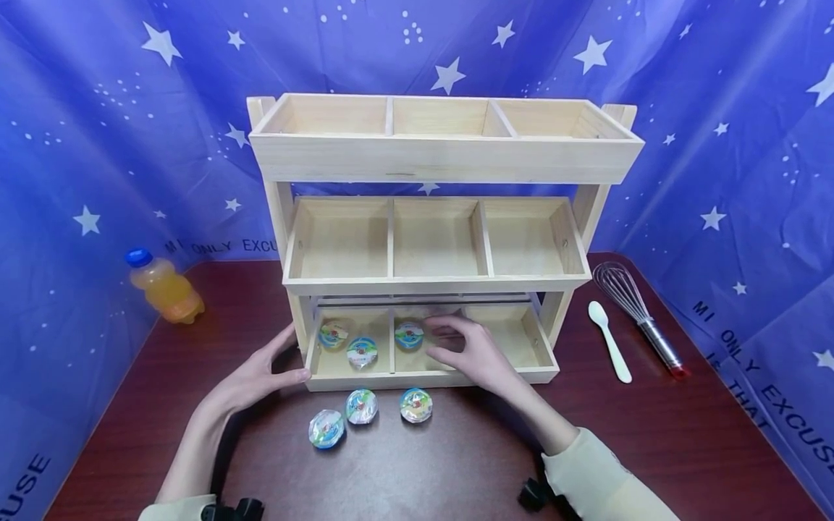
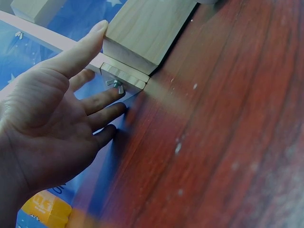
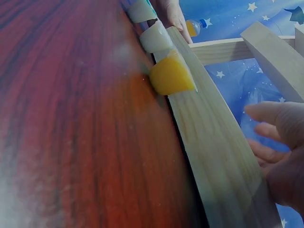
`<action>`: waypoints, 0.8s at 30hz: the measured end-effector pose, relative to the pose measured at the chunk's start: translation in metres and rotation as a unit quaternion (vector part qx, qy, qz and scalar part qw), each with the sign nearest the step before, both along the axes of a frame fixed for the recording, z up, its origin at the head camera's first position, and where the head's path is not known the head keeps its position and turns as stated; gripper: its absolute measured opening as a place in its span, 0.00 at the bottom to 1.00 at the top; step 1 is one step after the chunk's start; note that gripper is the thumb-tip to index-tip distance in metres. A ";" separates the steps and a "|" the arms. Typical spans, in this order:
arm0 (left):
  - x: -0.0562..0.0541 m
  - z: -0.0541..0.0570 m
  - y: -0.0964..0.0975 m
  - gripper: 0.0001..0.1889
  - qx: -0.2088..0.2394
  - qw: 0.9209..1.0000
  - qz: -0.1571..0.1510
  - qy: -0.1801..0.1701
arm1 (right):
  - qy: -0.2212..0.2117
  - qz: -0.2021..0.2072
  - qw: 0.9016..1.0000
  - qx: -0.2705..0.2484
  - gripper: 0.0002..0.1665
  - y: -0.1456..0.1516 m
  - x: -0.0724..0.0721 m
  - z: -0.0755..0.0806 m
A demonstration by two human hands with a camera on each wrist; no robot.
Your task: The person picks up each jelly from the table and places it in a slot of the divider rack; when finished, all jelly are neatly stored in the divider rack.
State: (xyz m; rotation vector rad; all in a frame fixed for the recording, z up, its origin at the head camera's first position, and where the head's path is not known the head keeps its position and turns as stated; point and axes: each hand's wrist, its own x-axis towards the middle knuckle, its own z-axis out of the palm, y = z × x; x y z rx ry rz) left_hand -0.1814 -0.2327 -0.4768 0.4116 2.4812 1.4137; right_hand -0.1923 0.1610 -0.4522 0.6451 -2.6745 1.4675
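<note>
A pale wooden three-tier rack (image 1: 436, 161) stands on the dark red table. In its bottom tray, two jelly cups (image 1: 362, 352) with printed foil lids sit in the left compartment and one jelly cup (image 1: 409, 336) in the middle compartment. My right hand (image 1: 472, 351) is over that middle compartment, fingers loosely bent and apart, just right of the cup and holding nothing. At the tray's left end, my left hand (image 1: 260, 373) touches the wood with its thumb; its other fingers (image 2: 102, 100) stretch out by the wing nut. Three jelly cups (image 1: 361, 407) lie in front of the rack.
An orange drink bottle (image 1: 166, 286) with a blue cap stands left of the rack. To the right lie a white spoon (image 1: 610, 342) and a whisk (image 1: 641, 318). A blue star-patterned curtain (image 1: 449, 43) surrounds the table at the back and sides.
</note>
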 end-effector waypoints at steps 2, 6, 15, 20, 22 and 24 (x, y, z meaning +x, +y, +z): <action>0.000 -0.001 0.000 0.53 -0.004 1.000 0.001 -0.002 | -0.004 0.009 1.000 -0.028 0.27 0.002 0.001 -0.001; -0.001 -0.003 0.001 0.53 -0.008 1.000 0.006 -0.012 | -0.011 0.025 0.997 -0.066 0.26 0.003 0.005 -0.001; -0.003 0.000 -0.001 0.53 -0.007 1.000 0.001 -0.002 | 0.000 0.058 0.995 -0.083 0.26 0.001 0.012 0.003; -0.003 0.000 -0.001 0.53 -0.006 1.000 0.002 -0.005 | 0.020 0.114 0.990 -0.084 0.26 -0.001 0.017 0.007; -0.002 -0.001 -0.001 0.53 -0.009 1.000 0.001 -0.006 | 0.026 0.140 0.987 -0.078 0.25 -0.001 0.020 0.008; -0.002 -0.001 -0.001 0.53 -0.011 1.000 0.000 -0.004 | 0.025 0.162 0.984 -0.066 0.26 -0.002 0.023 0.009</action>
